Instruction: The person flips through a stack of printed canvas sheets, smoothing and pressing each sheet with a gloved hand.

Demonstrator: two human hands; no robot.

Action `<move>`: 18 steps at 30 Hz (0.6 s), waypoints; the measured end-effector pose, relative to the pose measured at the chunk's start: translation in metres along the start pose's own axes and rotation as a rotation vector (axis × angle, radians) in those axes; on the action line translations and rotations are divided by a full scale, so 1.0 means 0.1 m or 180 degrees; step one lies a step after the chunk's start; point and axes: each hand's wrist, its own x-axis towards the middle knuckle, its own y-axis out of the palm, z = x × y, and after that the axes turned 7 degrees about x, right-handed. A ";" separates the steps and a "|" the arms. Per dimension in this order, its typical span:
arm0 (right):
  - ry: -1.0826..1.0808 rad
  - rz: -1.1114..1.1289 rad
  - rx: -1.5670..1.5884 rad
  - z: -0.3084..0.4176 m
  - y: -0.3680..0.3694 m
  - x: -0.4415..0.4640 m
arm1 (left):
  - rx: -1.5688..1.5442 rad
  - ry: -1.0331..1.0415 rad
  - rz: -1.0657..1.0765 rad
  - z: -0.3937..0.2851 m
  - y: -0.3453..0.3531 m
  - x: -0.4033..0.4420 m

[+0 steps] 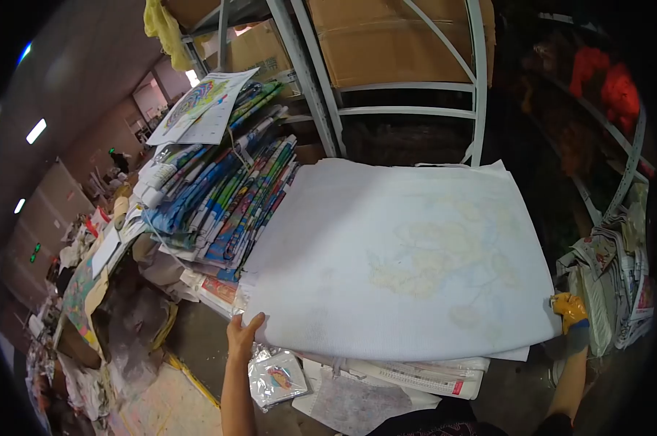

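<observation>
A large white sheet (386, 240) of what looks like cloth spreads out before me, with a faint yellowish pattern showing on its right half. At its front left corner, my left hand (244, 336) is closed on the edge, thumb on top and the other fingers partly hidden. My right hand (571, 309), in a yellow glove with a blue cuff, is closed on the right edge. Just below my left hand lies a flat plastic-wrapped packet (277, 378) with a coloured print. Under the front edge are printed white papers or bags (415, 376).
To the left rises a tall stack of folded colourful pieces (234, 189), topped by a printed paper (201, 109). Behind stands a metal rack (408, 112) with cardboard boxes (386, 47). Folded bundles (612, 283) stand at the right. A yellow-edged mat (165, 407) lies lower left.
</observation>
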 end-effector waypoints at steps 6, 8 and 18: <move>-0.0526 0.0362 -0.1339 -0.21 -0.24 0.20 | 0.0917 0.1537 -0.0872 0.04 0.07 -0.84; -0.0311 0.0143 -0.1252 -0.32 -0.22 0.26 | 0.0778 0.1038 -0.0547 0.18 0.05 -0.97; 0.0084 -0.0721 -0.0713 -0.05 -0.08 0.14 | -0.0048 -0.0202 0.0225 -0.20 0.20 -0.49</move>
